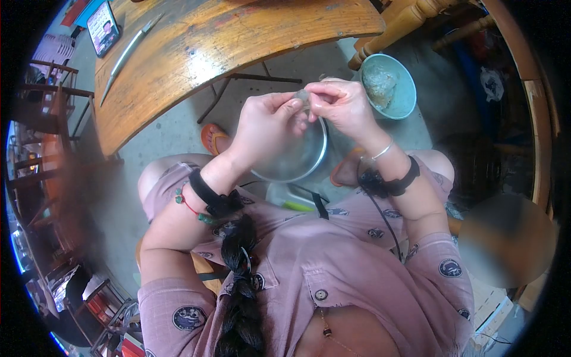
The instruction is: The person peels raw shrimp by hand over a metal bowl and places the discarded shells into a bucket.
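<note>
My left hand (266,122) is closed, pinching a small greyish, translucent piece (302,95) between thumb and forefinger. It is too small and blurred to name its kind. From the other side, my right hand (344,106) has its thumb and fingertips pressed together at the piece's edge. Both hands meet above a round metal basin (325,152), which stands low between my legs. My hands and a blurred patch hide much of the basin's inside.
A pale green bucket (410,98) with a clear plastic bag (380,83) in it stands beyond my right hand. The wooden table (250,35) bears a phone (103,28) and a slim pointed metal tool (128,56). Sandalled feet flank the basin. Chairs stand at left.
</note>
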{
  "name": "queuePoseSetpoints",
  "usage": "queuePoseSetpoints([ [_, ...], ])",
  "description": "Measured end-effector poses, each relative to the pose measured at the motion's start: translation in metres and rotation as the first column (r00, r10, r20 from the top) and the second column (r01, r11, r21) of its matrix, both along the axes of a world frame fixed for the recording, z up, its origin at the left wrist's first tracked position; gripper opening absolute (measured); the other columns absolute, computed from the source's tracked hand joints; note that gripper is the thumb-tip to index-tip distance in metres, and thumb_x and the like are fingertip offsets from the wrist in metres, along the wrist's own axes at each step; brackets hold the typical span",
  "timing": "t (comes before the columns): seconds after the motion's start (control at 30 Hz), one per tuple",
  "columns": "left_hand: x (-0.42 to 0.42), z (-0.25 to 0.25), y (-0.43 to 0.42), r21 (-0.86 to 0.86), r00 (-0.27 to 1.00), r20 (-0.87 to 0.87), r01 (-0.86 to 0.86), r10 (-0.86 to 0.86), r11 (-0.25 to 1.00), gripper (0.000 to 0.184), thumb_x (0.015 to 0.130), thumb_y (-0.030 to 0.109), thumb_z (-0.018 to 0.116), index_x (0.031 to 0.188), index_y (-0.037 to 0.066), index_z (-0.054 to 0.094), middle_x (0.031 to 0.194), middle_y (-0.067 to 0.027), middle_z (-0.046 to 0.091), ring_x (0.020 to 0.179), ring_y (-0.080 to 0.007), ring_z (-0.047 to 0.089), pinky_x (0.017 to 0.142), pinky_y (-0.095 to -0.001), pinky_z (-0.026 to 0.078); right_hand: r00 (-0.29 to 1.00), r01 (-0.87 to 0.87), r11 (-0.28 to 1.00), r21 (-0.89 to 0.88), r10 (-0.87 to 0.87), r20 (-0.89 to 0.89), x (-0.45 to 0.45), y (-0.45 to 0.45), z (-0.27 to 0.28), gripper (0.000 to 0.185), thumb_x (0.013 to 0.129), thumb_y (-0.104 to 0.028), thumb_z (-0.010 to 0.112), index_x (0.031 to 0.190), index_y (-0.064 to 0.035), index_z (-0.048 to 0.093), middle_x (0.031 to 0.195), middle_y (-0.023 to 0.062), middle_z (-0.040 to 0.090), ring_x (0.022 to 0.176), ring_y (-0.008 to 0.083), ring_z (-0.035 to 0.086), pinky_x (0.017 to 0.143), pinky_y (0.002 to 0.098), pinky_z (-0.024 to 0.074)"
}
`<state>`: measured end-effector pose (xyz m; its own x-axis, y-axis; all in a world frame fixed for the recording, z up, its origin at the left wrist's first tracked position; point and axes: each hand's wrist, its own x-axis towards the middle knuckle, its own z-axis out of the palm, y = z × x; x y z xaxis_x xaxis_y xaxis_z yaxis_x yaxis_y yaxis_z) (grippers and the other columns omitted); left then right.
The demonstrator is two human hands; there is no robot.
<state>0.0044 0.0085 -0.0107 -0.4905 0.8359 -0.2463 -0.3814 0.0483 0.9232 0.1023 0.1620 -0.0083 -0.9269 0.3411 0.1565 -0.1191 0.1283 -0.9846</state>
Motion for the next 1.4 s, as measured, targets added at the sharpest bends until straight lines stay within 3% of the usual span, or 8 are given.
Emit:
queuePoseSetpoints([
  [0.33,-0.020,-0.002,-0.011,0.026,0.902,0.328,0.288,-0.280,0.957,0.021,0.099,0.020,0.053,0.095,0.002,0.062,0.080,-0.0017,0.062,0.066,-0.0083,0.055,0.059,-0.0215,0.044,0.959,0.031,0.690,0.723,0.184,-0.216,-0.002,0.019,0.020,0.015,0.071,-0.001,0.068,0.086,-0.0013,0.068,0.074,0.0105,0.064,0.066,0.0228,0.065,0.056,0.0293,0.0524],
  [0.57,-0.023,0.006,-0.013,0.017,0.856,0.335,0.412,-0.394,0.911,0.022,0.097,0.023,0.058,0.091,0.003,0.061,0.074,-0.0007,0.057,0.060,-0.0077,0.048,0.051,-0.0210,0.036,0.921,0.081,0.544,0.835,0.279,-0.271,0.007,0.020,0.024,0.022,0.070,-0.003,0.070,0.092,-0.0035,0.067,0.080,0.0104,0.064,0.068,0.0262,0.064,0.058,0.0324,0.0530],
  [0.73,-0.025,0.016,-0.017,0.109,0.816,0.297,0.487,-0.496,0.867,0.024,0.095,0.024,0.060,0.090,0.001,0.062,0.070,-0.0003,0.057,0.058,-0.0073,0.047,0.050,-0.0205,0.036,0.923,-0.035,0.775,0.631,0.267,-0.277,0.008,0.012,0.032,0.021,0.068,0.001,0.070,0.087,-0.0059,0.069,0.072,0.0088,0.062,0.062,0.0225,0.062,0.054,0.0296,0.0500],
  [0.93,-0.030,0.032,-0.021,-0.161,0.816,-0.075,0.557,-0.573,0.815,0.017,0.091,0.016,0.064,0.091,0.000,0.067,0.069,-0.0017,0.060,0.059,-0.0105,0.054,0.055,-0.0234,0.043,0.936,-0.206,0.787,0.582,0.331,-0.116,0.011,0.007,0.031,0.021,0.063,0.003,0.067,0.082,-0.0048,0.069,0.071,0.0087,0.063,0.060,0.0225,0.061,0.054,0.0307,0.0504],
  [1.1,-0.029,0.018,-0.017,-0.236,0.307,-0.872,0.418,-0.381,0.877,0.020,0.076,0.002,0.066,0.096,-0.003,0.066,0.075,-0.0141,0.064,0.069,-0.0301,0.062,0.068,-0.0361,0.051,0.914,-0.151,0.614,0.775,0.385,-0.127,0.008,0.005,0.015,0.019,0.065,0.002,0.065,0.082,-0.0026,0.068,0.070,0.0090,0.061,0.063,0.0240,0.062,0.054,0.0313,0.0496],
  [1.27,-0.017,0.023,-0.016,-0.293,0.079,-0.943,0.260,-0.322,0.920,0.021,0.072,0.002,0.059,0.092,-0.001,0.064,0.084,-0.0147,0.060,0.084,-0.0335,0.058,0.075,-0.0390,0.049,0.954,-0.164,0.666,0.728,0.295,-0.055,0.007,0.008,0.017,0.015,0.070,0.002,0.063,0.084,-0.0006,0.068,0.068,0.0089,0.059,0.059,0.0199,0.062,0.054,0.0287,0.0490],
  [1.37,-0.015,0.025,-0.014,-0.217,-0.072,-0.976,0.250,-0.205,0.944,0.023,0.073,0.006,0.059,0.095,-0.001,0.064,0.087,-0.0132,0.060,0.083,-0.0320,0.058,0.075,-0.0383,0.049,0.917,-0.274,0.960,0.053,0.244,0.316,0.009,0.011,0.018,0.007,0.078,-0.002,0.064,0.083,0.0024,0.069,0.068,0.0046,0.064,0.054,0.0096,0.060,0.054,0.0241,0.0505],
  [1.4,-0.015,0.025,-0.013,-0.166,-0.124,-0.983,0.255,-0.138,0.953,0.026,0.072,0.007,0.059,0.097,-0.001,0.064,0.090,-0.0117,0.059,0.085,-0.0305,0.058,0.075,-0.0377,0.050,0.917,-0.275,0.960,0.054,0.245,0.316,0.008,0.015,0.019,0.007,0.078,-0.002,0.064,0.083,0.0024,0.069,0.068,0.0046,0.064,0.054,0.0096,0.060,0.054,0.0241,0.0505],
])
